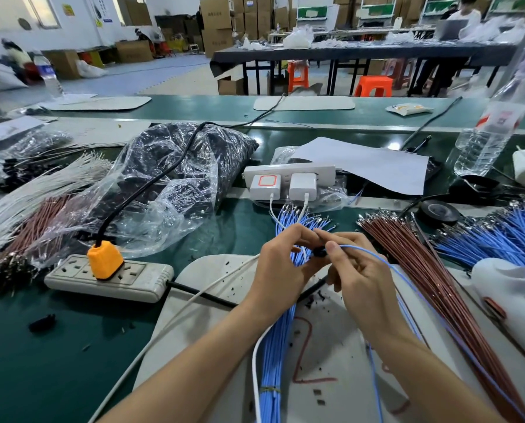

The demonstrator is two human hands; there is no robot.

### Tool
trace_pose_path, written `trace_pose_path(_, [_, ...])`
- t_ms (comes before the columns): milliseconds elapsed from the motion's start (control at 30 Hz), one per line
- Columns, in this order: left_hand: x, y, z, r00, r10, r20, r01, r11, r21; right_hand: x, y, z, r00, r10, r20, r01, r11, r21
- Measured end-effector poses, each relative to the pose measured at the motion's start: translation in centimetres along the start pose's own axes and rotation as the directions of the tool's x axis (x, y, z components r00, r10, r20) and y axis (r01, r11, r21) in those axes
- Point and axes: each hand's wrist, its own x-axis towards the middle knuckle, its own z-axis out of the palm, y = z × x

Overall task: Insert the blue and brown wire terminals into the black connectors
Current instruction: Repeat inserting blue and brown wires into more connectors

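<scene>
left hand (pixel 281 264) pinching small black connector (pixel 320 252), right hand (pixel 359 277) pinching thin blue wire (pixel 356 247) beside it

- The black connector (pixel 320 251) is mostly hidden between the fingertips of the left hand (pixel 281 270) and the right hand (pixel 362 279); only a small dark patch shows.
- The terminal end of the single blue wire (pixel 374 253) disappears behind the right thumb, so whether it sits in the connector cannot be told.
- The blue wire bundle (pixel 278 346) passes under the left hand and is cut off by the bottom edge.
- The brown wire bundle (pixel 432 285) runs out at the lower right corner.
- The plastic bag (pixel 176 178) holds dark parts too small and glare-covered to identify.
- The water bottle (pixel 493 129) at the right blurs towards its top.
- Both forearms are cut by the bottom edge.
</scene>
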Motion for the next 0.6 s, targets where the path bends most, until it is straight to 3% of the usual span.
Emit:
trace_pose_path(267, [0.1, 0.1, -0.1, 0.998, -0.035, 0.055, 0.041, 0.992, -0.122, 0.2, -0.2, -0.3, 0.999, -0.031, 0.016, 0.033, 0.991, -0.131])
trace_pose_path(400, [0.1, 0.1, -0.2, 0.996, -0.018, 0.084, 0.036, 0.973, -0.227, 0.6, -0.2, -0.6, 0.995, 0.074, -0.072, -0.074, 0.997, 0.007])
trace_pose_path(500, [0.2, -0.1, -0.1, 1.0, 0.021, 0.015, -0.018, 0.977, -0.211, 0.8, -0.6, -0.9, 0.989, 0.144, -0.009, -0.137, 0.957, 0.255])
trace_pose_path(600, [0.2, -0.1, -0.1, 0.995, 0.086, -0.042, -0.091, 0.986, -0.138, 0.7, -0.7, -0.9, 0.998, 0.065, 0.021, -0.068, 0.97, 0.234])
